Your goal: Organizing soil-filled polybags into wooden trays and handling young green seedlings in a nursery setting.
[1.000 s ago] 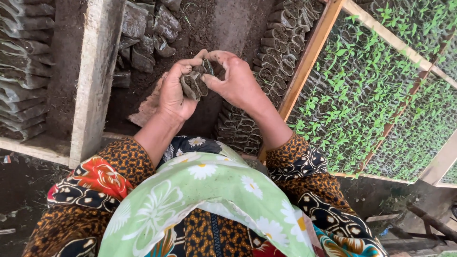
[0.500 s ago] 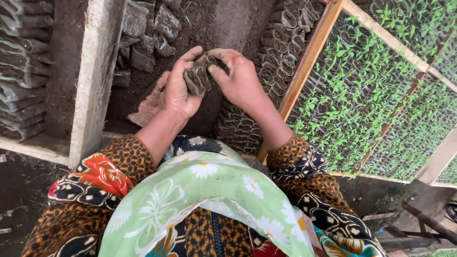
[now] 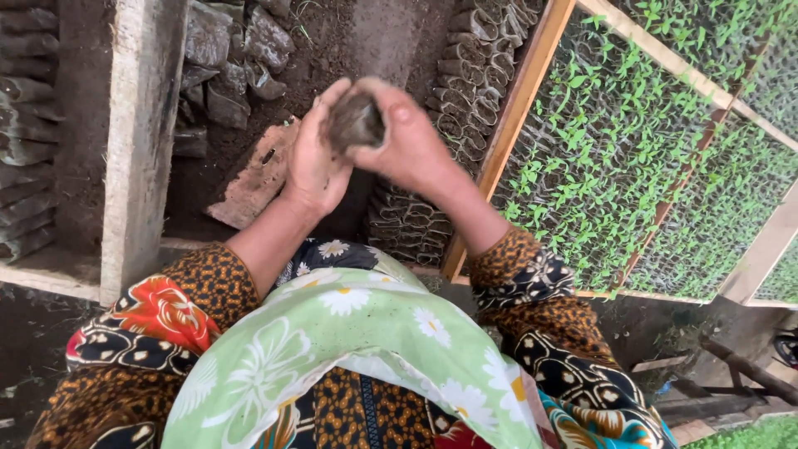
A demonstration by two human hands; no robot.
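Soil-dark bag [image 3: 356, 120] gripped by left hand [image 3: 316, 162] and right hand [image 3: 407, 137]; filled bags [image 3: 470, 75] right, soil [image 3: 332, 41] beyond.

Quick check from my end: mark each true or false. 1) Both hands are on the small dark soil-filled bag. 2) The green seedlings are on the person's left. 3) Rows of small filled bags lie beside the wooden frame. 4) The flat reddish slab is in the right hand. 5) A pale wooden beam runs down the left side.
1) True: the left hand and the right hand both close around the small dark bag.
2) False: the green seedlings are on the person's right, beyond the wooden frame.
3) True: the rows of filled bags lie just left of that frame.
4) False: the reddish slab lies on the soil, unheld.
5) True: the pale beam runs there.
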